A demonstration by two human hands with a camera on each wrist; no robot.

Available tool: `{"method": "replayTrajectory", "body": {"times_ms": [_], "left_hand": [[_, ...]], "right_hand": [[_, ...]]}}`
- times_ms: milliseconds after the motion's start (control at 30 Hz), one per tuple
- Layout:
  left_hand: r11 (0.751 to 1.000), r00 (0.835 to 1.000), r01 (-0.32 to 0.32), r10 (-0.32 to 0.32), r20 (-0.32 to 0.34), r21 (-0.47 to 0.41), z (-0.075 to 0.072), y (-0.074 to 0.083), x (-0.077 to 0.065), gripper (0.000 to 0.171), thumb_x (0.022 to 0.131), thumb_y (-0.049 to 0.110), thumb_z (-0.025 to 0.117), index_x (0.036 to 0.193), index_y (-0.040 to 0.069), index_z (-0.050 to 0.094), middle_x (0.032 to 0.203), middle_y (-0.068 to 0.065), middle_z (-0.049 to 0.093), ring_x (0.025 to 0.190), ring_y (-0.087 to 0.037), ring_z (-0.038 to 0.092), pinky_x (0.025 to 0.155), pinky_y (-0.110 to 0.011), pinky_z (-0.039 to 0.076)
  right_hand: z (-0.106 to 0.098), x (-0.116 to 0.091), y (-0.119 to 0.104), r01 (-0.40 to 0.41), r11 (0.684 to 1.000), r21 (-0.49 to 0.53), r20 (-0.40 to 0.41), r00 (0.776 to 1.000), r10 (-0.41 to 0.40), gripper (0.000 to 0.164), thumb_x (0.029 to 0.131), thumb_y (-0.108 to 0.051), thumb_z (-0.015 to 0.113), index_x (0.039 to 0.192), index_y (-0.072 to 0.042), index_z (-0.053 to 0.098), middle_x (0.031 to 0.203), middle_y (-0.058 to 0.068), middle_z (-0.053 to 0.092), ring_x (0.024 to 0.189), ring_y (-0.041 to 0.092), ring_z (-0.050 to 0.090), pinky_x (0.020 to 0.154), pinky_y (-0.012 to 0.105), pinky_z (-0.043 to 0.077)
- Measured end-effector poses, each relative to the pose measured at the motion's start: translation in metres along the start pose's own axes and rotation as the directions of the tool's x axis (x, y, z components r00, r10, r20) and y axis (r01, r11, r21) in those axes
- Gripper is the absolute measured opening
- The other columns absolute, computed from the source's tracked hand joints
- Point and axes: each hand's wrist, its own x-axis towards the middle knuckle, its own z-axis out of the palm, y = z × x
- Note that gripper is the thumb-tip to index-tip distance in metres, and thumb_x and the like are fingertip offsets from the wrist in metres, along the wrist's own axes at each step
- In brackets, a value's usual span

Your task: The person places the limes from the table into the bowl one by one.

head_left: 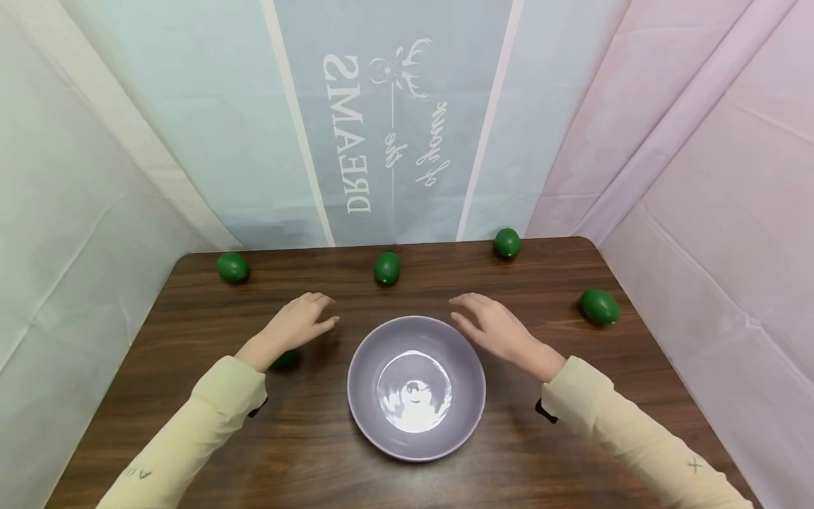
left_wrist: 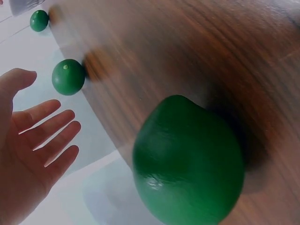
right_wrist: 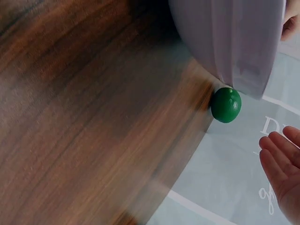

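Cloth-walled booth (head_left: 718,177), dark wooden table (head_left: 318,431)

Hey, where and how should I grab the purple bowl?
Probably grip the purple bowl by opposite sides of its rim, left hand coming from the left, right hand from the right: it sits upright, its wide round rim exposed.

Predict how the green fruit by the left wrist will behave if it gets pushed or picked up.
The green fruit will probably roll if pushed, since its sides are rounded and the wooden table looks flat. Its glossy highlight suggests the skin may be somewhat slippery. It is likely firm, as its outline looks full, but its weight can't be judged.
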Motion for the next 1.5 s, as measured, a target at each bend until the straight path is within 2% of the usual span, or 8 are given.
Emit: {"method": "replayTrajectory", "body": {"times_ms": [533, 1100, 1333, 1500], "left_hand": [[0.999, 0.999, 0.021, -0.022, -0.040, -0.025, 0.003, -0.015, -0.024, 0.039, 0.090, 0.027, 0.055, 0.115, -0.003, 0.057, 0.115, -0.018, 0.057, 0.108, -0.034, 0.051, 0.090, -0.049, 0.042], [0.998, 0.994, 0.063, -0.065, -0.087, -0.023, 0.009, -0.032, -0.047, 0.038, 0.090, 0.025, 0.057, 0.115, -0.003, 0.058, 0.114, -0.020, 0.057, 0.106, -0.035, 0.052, 0.086, -0.050, 0.043], [0.996, 0.991, 0.081, -0.084, -0.107, -0.029, 0.011, -0.037, -0.054, 0.037, 0.090, 0.024, 0.057, 0.115, -0.003, 0.057, 0.114, -0.019, 0.058, 0.106, -0.035, 0.052, 0.086, -0.051, 0.044], [0.996, 0.989, 0.084, -0.087, -0.117, -0.029, 0.014, -0.042, -0.059, 0.036, 0.089, 0.023, 0.057, 0.114, -0.004, 0.057, 0.113, -0.020, 0.058, 0.106, -0.036, 0.051, 0.087, -0.052, 0.042]], "right_hand": [[0.011, -0.015, -0.005, 0.090, 0.995, 0.054, -0.128, 0.988, -0.082, 0.024, 0.088, -0.015, 0.059, 0.110, -0.008, 0.063, 0.110, 0.005, 0.062, 0.105, 0.020, 0.056, 0.089, 0.036, 0.046], [0.025, -0.027, -0.004, 0.087, 0.985, 0.148, -0.188, 0.980, -0.059, 0.025, 0.086, -0.010, 0.061, 0.111, -0.007, 0.063, 0.113, 0.004, 0.062, 0.108, 0.018, 0.056, 0.091, 0.035, 0.045], [0.034, -0.030, -0.001, 0.103, 0.982, 0.158, -0.253, 0.966, -0.061, 0.024, 0.085, -0.007, 0.062, 0.109, -0.004, 0.065, 0.112, 0.005, 0.063, 0.106, 0.020, 0.058, 0.088, 0.036, 0.046], [0.039, -0.032, -0.001, 0.100, 0.980, 0.175, -0.267, 0.962, -0.050, 0.025, 0.086, -0.008, 0.061, 0.110, -0.005, 0.064, 0.112, 0.006, 0.063, 0.106, 0.020, 0.058, 0.090, 0.033, 0.046]]}}
